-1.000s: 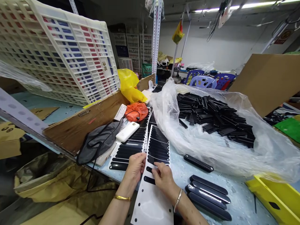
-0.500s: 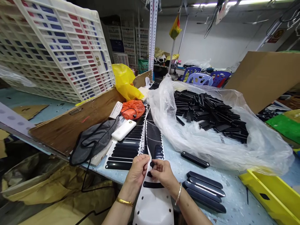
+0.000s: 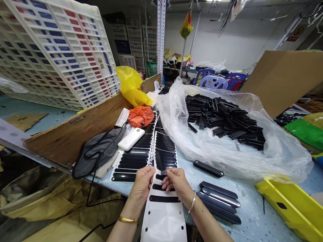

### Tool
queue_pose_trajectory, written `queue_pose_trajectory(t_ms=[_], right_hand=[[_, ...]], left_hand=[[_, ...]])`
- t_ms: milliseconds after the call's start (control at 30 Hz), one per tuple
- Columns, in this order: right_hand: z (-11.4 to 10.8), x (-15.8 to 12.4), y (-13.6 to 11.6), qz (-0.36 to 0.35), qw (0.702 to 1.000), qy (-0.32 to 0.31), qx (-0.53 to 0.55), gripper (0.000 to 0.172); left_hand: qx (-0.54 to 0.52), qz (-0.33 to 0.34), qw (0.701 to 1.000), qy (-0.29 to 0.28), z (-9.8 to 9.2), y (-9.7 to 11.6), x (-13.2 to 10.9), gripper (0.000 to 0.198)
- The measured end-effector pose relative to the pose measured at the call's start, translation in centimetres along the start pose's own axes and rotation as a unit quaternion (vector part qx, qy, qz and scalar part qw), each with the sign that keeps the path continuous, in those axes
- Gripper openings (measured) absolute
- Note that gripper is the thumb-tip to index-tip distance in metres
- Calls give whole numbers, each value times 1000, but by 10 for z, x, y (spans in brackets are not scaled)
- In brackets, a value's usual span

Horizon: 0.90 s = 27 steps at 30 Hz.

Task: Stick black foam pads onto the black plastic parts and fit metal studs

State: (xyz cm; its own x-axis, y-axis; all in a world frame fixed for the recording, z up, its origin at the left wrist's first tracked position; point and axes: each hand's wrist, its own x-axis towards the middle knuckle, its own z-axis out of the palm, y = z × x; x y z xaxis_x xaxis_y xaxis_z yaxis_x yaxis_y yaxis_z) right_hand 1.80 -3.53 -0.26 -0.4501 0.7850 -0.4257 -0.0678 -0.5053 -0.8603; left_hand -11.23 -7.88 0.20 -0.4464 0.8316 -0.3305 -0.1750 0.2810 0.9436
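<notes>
Head view: the left hand [image 3: 142, 183] presses a white backing sheet [image 3: 164, 218] flat on the counter [image 3: 252, 211], while the right hand [image 3: 176, 183] pinches narrowly at the end of a black strip [image 3: 161, 176] on that sheet, just beside the left hand.

your feed's bright, lit from above by ceiling strip lights [image 3: 214, 0], with only soft shadows on the surface [image 3: 252, 215]. you've got white glare on the plastic sheet [image 3: 222, 151] and the glossy black strips [image 3: 164, 151]. your wide lens bends the crate [image 3: 58, 53] at left. focus looks sharp, no obvious blur.
</notes>
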Motion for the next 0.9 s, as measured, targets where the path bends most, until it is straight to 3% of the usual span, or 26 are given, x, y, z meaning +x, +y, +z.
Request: queue_pose_trajectory(t_ms=[133,233,333,467,533,600,667,767,900], right_hand=[[-18,-16,-24,-73,994,83,-17,47],[-52,-41,-57,-166,977,116,-66,47],[-94,-68,-83,-204,965,149,-75,44],[-130,-93,-91,-230,957,154,-83,38],[-135,-102,-89,-237,957,139,-96,34],[-132,-109,-87,-240,958,113,-112,32],[-126,-115,-87,-247,956,78,-135,30],[-118,-125,-89,-264,945,30,-191,27],[-121,-134,-87,-268,930,-15,-253,28]], left_hand=[[136,76,984,88,-12,-1,5,25],[224,114,961,118,-14,0,7,28],[277,132,945,117,-14,2,9,28],[323,160,920,151,-11,10,4,8],[303,165,925,161,-3,18,-4,15],[210,125,965,92,13,27,-14,31],[80,32,996,-33,33,35,-25,41],[-43,-69,984,-161,57,41,-37,44],[-102,-93,965,-224,64,36,-43,29]])
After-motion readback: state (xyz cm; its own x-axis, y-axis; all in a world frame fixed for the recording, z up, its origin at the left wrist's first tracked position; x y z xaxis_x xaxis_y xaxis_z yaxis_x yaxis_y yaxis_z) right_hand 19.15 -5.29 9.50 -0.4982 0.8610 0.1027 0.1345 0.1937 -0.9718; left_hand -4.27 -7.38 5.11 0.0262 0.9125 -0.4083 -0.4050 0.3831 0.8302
